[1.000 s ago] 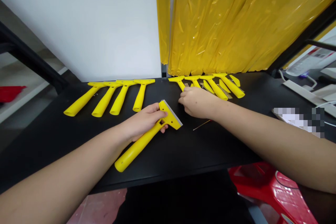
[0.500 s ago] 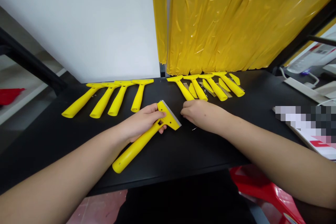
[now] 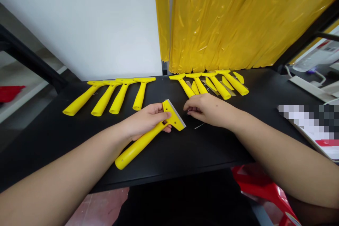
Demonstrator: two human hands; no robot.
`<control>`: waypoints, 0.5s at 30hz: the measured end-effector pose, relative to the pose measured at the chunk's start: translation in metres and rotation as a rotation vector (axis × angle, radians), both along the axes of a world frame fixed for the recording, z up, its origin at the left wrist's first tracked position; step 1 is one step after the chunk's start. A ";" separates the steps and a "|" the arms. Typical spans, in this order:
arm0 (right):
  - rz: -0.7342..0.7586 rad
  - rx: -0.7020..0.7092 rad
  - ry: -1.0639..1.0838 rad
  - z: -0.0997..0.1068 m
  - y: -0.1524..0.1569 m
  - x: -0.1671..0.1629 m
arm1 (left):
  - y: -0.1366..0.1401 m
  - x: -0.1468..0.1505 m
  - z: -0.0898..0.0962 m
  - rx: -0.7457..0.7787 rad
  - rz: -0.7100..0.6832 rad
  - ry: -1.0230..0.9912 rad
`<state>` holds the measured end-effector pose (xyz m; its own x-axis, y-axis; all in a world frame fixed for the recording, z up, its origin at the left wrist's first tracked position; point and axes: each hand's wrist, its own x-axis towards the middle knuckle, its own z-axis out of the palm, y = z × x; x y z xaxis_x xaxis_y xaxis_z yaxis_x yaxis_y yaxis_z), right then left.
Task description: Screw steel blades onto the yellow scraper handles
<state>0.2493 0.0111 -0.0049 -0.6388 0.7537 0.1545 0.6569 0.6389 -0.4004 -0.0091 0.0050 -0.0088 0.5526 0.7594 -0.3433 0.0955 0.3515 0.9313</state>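
My left hand [image 3: 148,122] is closed round the head of a yellow scraper [image 3: 140,145], thumb on top of the plate. A metal blade [image 3: 177,112] runs along the head's far edge, and two small holes show in the plate. The handle slants down to the left. My right hand [image 3: 202,108] is bent into a pinch just right of the blade, apart from it. A tiny shiny bit shows at its fingertips, too small to name. Below that hand a thin metal rod [image 3: 199,126] lies on the black table [image 3: 172,160], partly hidden.
Several yellow scrapers [image 3: 119,96] lie in a row at the back left. More scraper handles [image 3: 221,88] lie at the back right, among yellow plates [image 3: 238,77], blades and small metal bits. A white panel [image 3: 106,24] and yellow plastic sheeting [image 3: 225,24] stand behind.
My right hand has turned and lifted its fingers slightly, showing the tiny bit at the fingertips and more of the rod. The scraper in my left hand has shifted slightly right.
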 end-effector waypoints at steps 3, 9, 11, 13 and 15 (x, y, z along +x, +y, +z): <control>-0.062 -0.135 0.308 0.000 -0.001 -0.002 | -0.001 0.002 -0.001 0.013 -0.019 -0.014; -0.094 -0.498 0.685 -0.003 -0.003 -0.014 | -0.006 0.007 -0.006 0.018 -0.104 -0.046; -0.078 -0.520 0.672 -0.004 -0.003 -0.016 | -0.006 0.009 -0.007 0.022 -0.116 -0.055; -0.070 -0.487 0.642 -0.004 -0.004 -0.018 | -0.006 0.010 -0.008 0.027 -0.120 -0.059; -0.053 -0.451 0.606 -0.004 -0.004 -0.019 | -0.006 0.010 -0.009 0.033 -0.130 -0.055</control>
